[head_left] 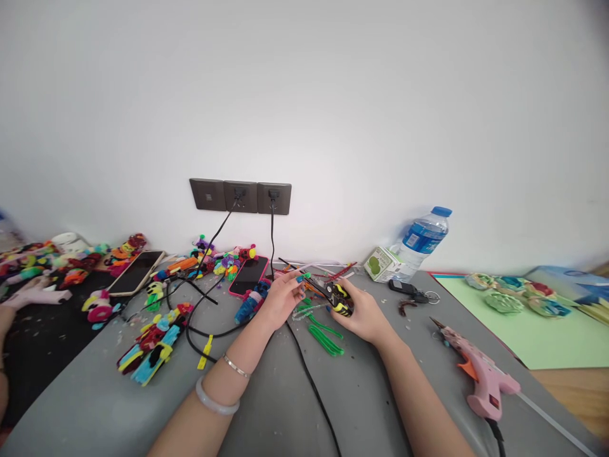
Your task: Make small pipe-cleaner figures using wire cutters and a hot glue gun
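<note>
My left hand (284, 297) pinches a small green piece of pipe cleaner (307, 276) between thumb and fingertips. In my right hand (364, 312) are pliers with yellow and black handles (340, 302); their dark jaws point left toward the green piece. Whether the jaws touch it, I cannot tell. Just below the pliers lies a bundle of folded green pipe cleaners (326, 341) on the grey table mat (266, 406). Red, brown and pale pipe cleaners (340, 273) lie behind my hands.
A pink glue gun (485, 381) lies at right, near keys (413, 293), a green-white box (382, 263) and a water bottle (425, 241). Black cables (309, 374) cross the mat. Fuzzy figures (155, 346) and phones (248, 276) lie left. Another person's hand (33, 293) shows at far left.
</note>
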The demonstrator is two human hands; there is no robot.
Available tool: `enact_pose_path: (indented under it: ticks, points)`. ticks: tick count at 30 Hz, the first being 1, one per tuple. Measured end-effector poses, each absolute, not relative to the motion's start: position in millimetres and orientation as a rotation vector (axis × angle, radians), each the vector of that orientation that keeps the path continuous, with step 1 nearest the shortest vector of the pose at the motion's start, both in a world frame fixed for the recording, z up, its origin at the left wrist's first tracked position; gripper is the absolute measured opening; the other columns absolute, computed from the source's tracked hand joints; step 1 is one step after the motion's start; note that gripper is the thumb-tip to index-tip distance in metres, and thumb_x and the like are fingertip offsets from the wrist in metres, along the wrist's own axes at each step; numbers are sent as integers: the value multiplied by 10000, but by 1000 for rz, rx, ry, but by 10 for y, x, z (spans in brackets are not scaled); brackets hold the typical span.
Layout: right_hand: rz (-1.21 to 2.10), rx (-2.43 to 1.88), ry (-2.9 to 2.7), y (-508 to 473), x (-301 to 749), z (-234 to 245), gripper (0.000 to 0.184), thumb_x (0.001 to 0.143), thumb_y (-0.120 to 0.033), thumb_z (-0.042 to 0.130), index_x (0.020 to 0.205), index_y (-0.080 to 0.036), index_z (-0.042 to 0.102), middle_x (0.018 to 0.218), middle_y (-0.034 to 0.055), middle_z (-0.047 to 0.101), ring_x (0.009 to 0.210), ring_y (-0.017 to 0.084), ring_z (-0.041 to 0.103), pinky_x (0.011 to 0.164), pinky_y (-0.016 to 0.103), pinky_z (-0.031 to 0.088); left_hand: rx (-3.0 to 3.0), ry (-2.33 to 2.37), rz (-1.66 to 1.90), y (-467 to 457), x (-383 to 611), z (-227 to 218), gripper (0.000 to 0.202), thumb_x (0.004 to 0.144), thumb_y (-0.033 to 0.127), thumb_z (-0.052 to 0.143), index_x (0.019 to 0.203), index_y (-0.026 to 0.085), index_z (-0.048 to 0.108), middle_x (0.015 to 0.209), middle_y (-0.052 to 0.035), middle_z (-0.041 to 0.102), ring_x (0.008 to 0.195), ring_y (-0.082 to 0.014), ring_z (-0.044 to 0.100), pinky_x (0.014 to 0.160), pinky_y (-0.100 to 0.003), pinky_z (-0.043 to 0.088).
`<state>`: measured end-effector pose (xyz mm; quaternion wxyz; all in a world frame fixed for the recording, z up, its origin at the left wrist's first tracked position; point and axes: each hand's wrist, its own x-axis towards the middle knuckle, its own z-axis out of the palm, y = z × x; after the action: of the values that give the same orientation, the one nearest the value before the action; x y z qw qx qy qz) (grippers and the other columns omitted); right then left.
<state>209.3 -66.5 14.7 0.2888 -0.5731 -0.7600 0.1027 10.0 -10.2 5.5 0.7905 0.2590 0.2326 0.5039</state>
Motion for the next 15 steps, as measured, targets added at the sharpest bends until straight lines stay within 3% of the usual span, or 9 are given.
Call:
enact_pose_path:
  ticks: [15]
  points:
    - [305, -1528, -2009, -690, 2083, 158, 315, 711, -282, 604, 1011, -219, 529, 813, 21, 647, 666, 182, 574, 616, 257, 419, 564, 528, 1029, -128, 82, 98, 302, 574, 205, 810, 798, 136, 619, 604, 32, 564, 526, -72, 511, 465, -192, 351]
